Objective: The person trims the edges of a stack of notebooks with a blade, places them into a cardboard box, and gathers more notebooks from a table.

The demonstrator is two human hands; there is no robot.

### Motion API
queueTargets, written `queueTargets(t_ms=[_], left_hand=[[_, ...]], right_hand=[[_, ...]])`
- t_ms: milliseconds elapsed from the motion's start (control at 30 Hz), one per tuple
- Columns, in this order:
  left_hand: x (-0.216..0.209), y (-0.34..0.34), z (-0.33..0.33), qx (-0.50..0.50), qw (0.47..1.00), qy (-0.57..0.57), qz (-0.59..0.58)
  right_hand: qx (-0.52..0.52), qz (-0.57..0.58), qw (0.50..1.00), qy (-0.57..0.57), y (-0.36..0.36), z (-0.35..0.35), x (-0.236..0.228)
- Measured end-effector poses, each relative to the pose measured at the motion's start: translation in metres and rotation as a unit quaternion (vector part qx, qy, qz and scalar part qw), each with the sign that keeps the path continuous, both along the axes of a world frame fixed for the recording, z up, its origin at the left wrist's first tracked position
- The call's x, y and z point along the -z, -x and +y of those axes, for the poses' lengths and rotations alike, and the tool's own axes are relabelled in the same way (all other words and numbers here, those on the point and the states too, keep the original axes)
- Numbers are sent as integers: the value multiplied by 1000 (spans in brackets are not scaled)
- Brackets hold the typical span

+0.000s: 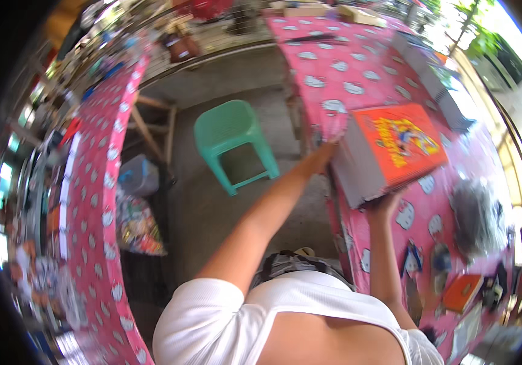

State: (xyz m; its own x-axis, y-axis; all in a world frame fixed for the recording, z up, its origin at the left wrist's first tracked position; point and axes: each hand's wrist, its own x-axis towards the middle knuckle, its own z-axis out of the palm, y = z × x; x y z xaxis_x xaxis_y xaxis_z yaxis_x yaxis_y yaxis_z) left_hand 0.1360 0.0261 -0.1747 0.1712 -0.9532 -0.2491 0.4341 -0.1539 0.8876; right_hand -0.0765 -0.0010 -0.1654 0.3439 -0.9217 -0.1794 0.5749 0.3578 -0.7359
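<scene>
Both of my hands grip a thick block-like stack of books (397,143) with an orange-red cover and a yellow and blue cartoon picture on top. Grey layered edges show down its left side. My left hand (329,152) is at the stack's far left side, its fingers partly hidden. Under the near edge, my right hand (385,204) curls beneath the stack. The stack is tilted over a table with a pink patterned cloth (352,61); whether its base touches the cloth, I cannot tell.
Along the table's far right edge lies a row of stacked books (434,82). A clear plastic-wrapped bundle (480,216) and an orange booklet (463,292) are nearer. A green plastic stool (227,131) stands on the floor, left of the table. Another pink-covered table (93,201) runs along the left.
</scene>
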Motion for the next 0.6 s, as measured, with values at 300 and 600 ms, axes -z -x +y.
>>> queueTargets(t_ms=[300,600], left_hand=[[-20,78,45,33,999,24,-21],[-16,167,44,-97,990,-13,99]], right_hand=[[-75,33,996,-43,54,-80,14],[-5,99,993,63,94,-176,3]])
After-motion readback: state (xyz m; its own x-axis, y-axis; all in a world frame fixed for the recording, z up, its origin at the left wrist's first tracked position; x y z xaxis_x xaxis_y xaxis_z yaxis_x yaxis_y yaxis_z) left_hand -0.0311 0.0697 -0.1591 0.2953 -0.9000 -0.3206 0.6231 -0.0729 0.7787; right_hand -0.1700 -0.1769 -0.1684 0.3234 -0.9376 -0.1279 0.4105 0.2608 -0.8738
